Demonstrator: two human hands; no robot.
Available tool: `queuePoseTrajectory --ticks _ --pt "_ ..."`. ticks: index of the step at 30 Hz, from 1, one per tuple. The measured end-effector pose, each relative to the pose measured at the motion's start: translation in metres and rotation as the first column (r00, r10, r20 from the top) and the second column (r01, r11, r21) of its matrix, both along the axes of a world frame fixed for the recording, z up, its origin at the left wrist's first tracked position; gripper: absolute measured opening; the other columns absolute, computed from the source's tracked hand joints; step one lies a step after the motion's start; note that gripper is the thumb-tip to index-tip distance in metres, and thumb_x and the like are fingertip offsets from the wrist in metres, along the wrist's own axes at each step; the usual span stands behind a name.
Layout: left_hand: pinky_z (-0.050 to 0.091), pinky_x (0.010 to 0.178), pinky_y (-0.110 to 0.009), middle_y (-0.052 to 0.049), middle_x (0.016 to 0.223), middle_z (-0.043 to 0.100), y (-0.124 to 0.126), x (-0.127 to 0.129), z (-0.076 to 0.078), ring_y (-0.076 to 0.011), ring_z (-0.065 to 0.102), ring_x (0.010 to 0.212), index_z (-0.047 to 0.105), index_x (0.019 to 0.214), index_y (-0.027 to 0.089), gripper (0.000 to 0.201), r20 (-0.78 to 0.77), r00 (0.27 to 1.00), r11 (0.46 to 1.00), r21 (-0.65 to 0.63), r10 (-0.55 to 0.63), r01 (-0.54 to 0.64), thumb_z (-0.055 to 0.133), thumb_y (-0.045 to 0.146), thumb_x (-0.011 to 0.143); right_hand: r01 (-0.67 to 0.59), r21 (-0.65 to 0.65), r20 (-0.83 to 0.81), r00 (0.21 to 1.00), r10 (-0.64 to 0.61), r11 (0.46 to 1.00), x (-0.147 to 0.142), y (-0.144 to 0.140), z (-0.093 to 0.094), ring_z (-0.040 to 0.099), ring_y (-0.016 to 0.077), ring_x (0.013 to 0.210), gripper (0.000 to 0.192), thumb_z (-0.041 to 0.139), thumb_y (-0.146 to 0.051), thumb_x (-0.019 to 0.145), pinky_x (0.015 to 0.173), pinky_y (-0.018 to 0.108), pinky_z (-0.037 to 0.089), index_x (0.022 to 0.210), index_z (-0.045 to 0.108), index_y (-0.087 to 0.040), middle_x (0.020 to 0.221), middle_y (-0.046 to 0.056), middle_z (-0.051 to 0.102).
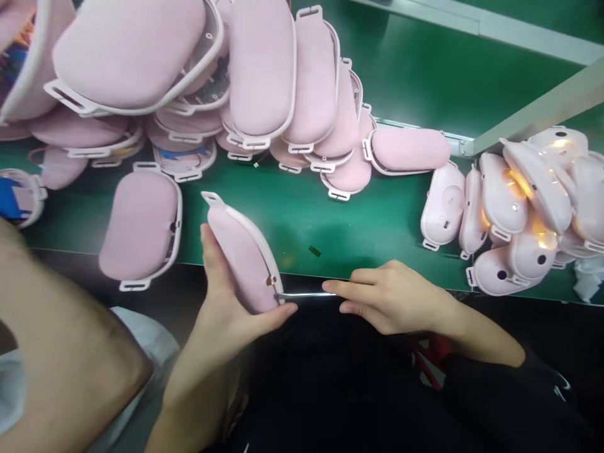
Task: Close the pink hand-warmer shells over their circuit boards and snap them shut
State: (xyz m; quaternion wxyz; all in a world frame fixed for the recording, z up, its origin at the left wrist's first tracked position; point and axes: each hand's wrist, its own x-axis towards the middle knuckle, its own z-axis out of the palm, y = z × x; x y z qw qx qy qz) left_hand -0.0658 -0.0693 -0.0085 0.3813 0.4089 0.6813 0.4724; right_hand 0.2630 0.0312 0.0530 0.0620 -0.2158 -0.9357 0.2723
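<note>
My left hand (226, 314) grips a pink padded pouch with a white plastic rim (243, 251), held tilted on edge at the front of the green table (330, 214). My right hand (387, 296) pinches a thin metal tool (302, 294) whose tip touches a small brass-coloured part at the pouch's lower right rim. Both hands hover just off the table's front edge.
Several more pink pouches lie piled across the back left (264, 69), and one lies flat at the left (141, 226). Pale pink hard shells (514, 207) are heaped at the right. A metal rail (533, 119) crosses the back right. A bare arm (61, 352) fills the lower left.
</note>
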Motion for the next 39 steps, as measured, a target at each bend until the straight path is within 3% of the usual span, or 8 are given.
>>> queuePoseTrajectory --ticks 3,6,9,12,16,21,30,39 --pt "0.022 0.150 -0.072 -0.015 0.193 0.029 -0.003 -0.001 -0.004 -0.0541 0.016 0.185 0.015 0.190 0.042 0.190 -0.216 0.974 0.996 -0.070 -0.070 0.056 0.121 0.029 0.031 0.056 0.080 0.063 0.996 -0.061 0.995 -0.009 -0.008 0.007 0.066 0.0125 0.061 0.041 0.054 -0.040 0.125 0.053 0.031 0.032 0.157 0.072 -0.023 0.089 0.001 0.082" --pt "0.030 0.147 -0.074 -0.020 0.178 0.042 -0.001 0.010 -0.006 -0.0559 0.036 0.175 0.024 0.188 0.031 0.177 -0.339 0.941 1.000 -0.003 0.017 -0.019 0.120 0.045 0.040 0.111 0.161 0.169 0.976 -0.139 0.981 -0.021 -0.017 0.016 0.065 0.0136 0.056 0.042 0.054 -0.038 0.124 0.051 0.034 0.025 0.158 0.072 -0.022 0.088 0.002 0.082" --pt "0.030 0.145 -0.076 -0.023 0.176 0.044 0.003 0.016 -0.005 -0.0555 0.040 0.171 0.041 0.183 0.026 0.161 -0.388 0.920 0.996 0.079 0.065 -0.037 0.118 0.051 0.044 0.104 0.178 0.279 0.948 -0.151 0.978 -0.029 -0.014 0.019 0.066 0.0153 0.055 0.043 0.055 -0.035 0.123 0.051 0.036 0.018 0.160 0.072 -0.020 0.087 0.005 0.082" --pt "0.028 0.147 -0.076 -0.019 0.178 0.053 0.002 0.009 0.000 -0.0544 0.046 0.171 0.051 0.180 0.030 0.151 -0.290 0.956 0.999 -0.017 -0.033 0.029 0.118 0.052 0.046 0.029 0.015 0.176 0.984 -0.031 0.999 -0.027 0.005 0.007 0.069 0.0155 0.061 0.042 0.058 -0.037 0.123 0.054 0.033 0.026 0.158 0.074 -0.021 0.086 0.003 0.082" --pt "0.028 0.147 -0.074 -0.012 0.182 0.058 -0.003 -0.001 0.008 -0.0561 0.046 0.172 0.065 0.170 0.034 0.143 -0.053 0.995 0.980 -0.185 -0.083 0.071 0.119 0.051 0.039 -0.120 -0.254 -0.182 0.981 0.075 0.960 -0.016 0.033 -0.026 0.072 0.0146 0.072 0.041 0.057 -0.037 0.124 0.065 0.026 0.044 0.155 0.077 -0.018 0.086 0.003 0.082" --pt "0.022 0.147 -0.070 -0.010 0.189 0.047 -0.005 -0.005 0.004 -0.0529 0.035 0.179 0.062 0.172 0.034 0.141 0.094 0.992 0.973 -0.208 -0.086 0.104 0.117 0.042 0.043 -0.139 -0.330 -0.252 0.966 0.055 0.934 -0.014 0.041 -0.044 0.070 0.0145 0.073 0.041 0.058 -0.035 0.124 0.069 0.026 0.048 0.151 0.080 -0.015 0.085 0.004 0.081" --pt "0.031 0.148 -0.056 -0.007 0.188 0.049 -0.003 0.005 -0.008 -0.0422 0.040 0.178 0.055 0.177 0.032 0.122 -0.108 0.985 0.989 -0.063 -0.138 0.131 0.108 0.050 0.069 -0.028 -0.212 0.149 0.987 0.060 0.977 -0.015 0.028 -0.001 0.075 0.0170 0.075 0.041 0.060 -0.033 0.122 0.064 0.030 0.036 0.159 0.074 -0.021 0.099 0.005 0.089" --pt "0.036 0.147 -0.067 0.000 0.191 0.045 -0.007 0.006 -0.011 -0.0441 0.039 0.178 0.043 0.181 0.047 0.118 -0.239 0.963 0.992 -0.055 -0.128 0.118 0.102 0.041 0.079 0.002 -0.041 0.322 0.947 0.011 0.999 -0.011 0.013 0.027 0.057 0.0141 0.056 0.044 0.060 -0.037 0.122 0.061 0.034 0.018 0.162 0.070 -0.023 0.082 0.001 0.079"
